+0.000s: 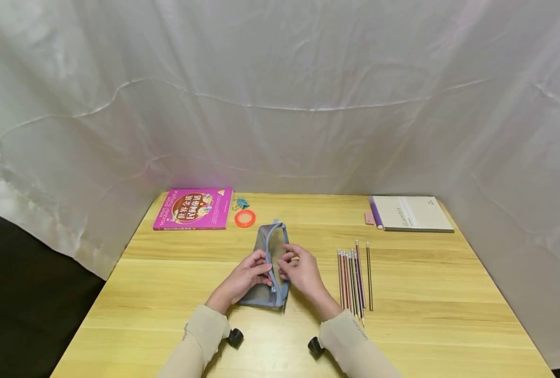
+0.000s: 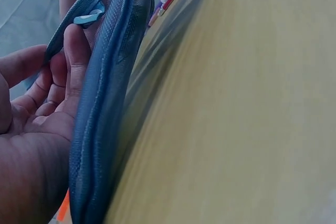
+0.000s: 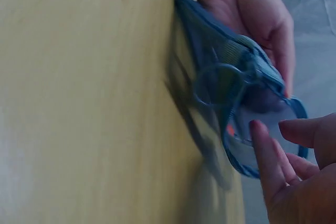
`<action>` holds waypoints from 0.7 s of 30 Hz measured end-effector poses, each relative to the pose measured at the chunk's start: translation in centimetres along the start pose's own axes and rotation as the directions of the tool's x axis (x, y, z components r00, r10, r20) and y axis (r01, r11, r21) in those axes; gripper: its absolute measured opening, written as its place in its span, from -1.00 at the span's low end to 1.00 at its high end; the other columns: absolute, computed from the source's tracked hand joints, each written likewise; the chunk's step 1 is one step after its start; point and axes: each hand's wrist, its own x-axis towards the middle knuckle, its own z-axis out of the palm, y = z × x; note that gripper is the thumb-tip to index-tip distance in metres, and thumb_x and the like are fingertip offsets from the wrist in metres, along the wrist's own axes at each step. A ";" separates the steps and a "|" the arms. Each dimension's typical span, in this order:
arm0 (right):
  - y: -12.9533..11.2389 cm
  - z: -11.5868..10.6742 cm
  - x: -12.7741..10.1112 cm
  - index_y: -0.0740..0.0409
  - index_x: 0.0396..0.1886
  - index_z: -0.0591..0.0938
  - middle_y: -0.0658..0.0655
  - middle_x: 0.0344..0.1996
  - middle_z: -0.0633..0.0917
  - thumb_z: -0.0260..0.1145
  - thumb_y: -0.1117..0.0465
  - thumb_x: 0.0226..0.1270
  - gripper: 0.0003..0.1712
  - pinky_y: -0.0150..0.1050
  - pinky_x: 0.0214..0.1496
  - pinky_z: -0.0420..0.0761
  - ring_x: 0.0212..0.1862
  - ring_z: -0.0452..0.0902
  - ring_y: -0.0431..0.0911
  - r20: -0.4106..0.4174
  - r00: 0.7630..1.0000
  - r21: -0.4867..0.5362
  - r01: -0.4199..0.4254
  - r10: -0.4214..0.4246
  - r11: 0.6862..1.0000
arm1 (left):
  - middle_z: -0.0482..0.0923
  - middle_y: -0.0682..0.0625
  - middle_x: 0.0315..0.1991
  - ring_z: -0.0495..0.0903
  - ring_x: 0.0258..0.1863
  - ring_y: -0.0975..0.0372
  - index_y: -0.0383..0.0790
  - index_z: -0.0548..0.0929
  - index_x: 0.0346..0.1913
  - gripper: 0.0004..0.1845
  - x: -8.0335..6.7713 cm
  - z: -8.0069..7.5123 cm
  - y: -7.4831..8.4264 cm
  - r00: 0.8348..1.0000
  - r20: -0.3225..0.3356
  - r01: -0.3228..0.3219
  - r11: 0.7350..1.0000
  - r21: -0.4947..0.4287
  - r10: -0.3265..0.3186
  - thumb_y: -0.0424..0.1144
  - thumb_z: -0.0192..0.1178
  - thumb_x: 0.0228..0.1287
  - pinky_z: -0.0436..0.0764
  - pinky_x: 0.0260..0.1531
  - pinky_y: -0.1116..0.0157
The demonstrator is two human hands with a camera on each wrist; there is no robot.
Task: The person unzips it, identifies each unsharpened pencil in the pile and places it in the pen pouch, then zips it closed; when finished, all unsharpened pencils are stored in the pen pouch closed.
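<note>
A grey-blue mesh zip pencil case (image 1: 261,296) stands on the table in front of me, its zipped mouth spread open. My left hand (image 1: 246,275) grips the near-left rim, thumb outside and fingers inside; the left wrist view shows the blue zip edge (image 2: 94,114) and a pale zip pull (image 2: 89,17) close to a fingertip. At the mouth's right side is my right hand (image 1: 300,270), fingers loosely bent. In the right wrist view its thumb and forefinger stand apart in front of the opening, with nothing visible between them.
Several pencils (image 1: 350,283) lie right of the case, one (image 1: 369,278) slightly apart. Behind are a pink book (image 1: 194,209), teal clips (image 1: 243,203) and an orange tape ring (image 1: 245,218). Back right lie a notebook (image 1: 414,212), a purple stick-like item (image 1: 376,212) and a pink eraser-like block (image 1: 369,218).
</note>
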 end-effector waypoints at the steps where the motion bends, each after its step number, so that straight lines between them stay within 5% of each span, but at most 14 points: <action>1: -0.2 -0.3 -0.2 0.37 0.34 0.52 0.28 -0.13 0.70 0.36 0.44 0.39 -0.47 -0.17 -0.28 0.82 -0.31 0.78 0.06 -0.004 1.000 0.009 -0.006 0.006 1.000 | 0.51 -0.04 -0.13 0.65 -0.25 0.21 -0.36 0.33 0.08 -0.81 0.0 0.0 0.1 1.000 0.001 0.001 1.000 0.003 -0.001 -0.31 0.01 0.61 0.75 -0.14 0.28; 7: -1.4 -4.1 -1.2 0.30 0.36 0.53 0.35 -0.02 0.65 0.34 0.47 0.38 -0.45 -0.09 -0.19 0.83 -0.20 0.75 0.21 -0.075 0.996 0.080 -0.036 0.042 0.996 | 0.49 -0.02 -0.21 0.64 -0.27 0.22 -0.19 0.38 0.01 -0.91 -0.2 0.2 0.4 1.000 0.003 -0.008 1.000 -0.005 0.008 -0.31 0.04 0.60 0.76 -0.16 0.27; 21: 0.7 -17.2 -2.5 0.31 0.47 0.40 0.26 0.05 0.59 0.31 0.33 0.48 -0.38 -0.15 -0.10 0.82 -0.25 0.73 -0.14 -0.263 0.953 -0.018 -0.158 0.148 0.987 | 0.51 0.00 -0.21 0.67 -0.31 0.22 -0.19 0.39 0.02 -0.90 -0.2 0.1 -0.2 1.000 0.006 -0.006 0.999 -0.031 0.006 -0.31 0.05 0.59 0.76 -0.14 0.26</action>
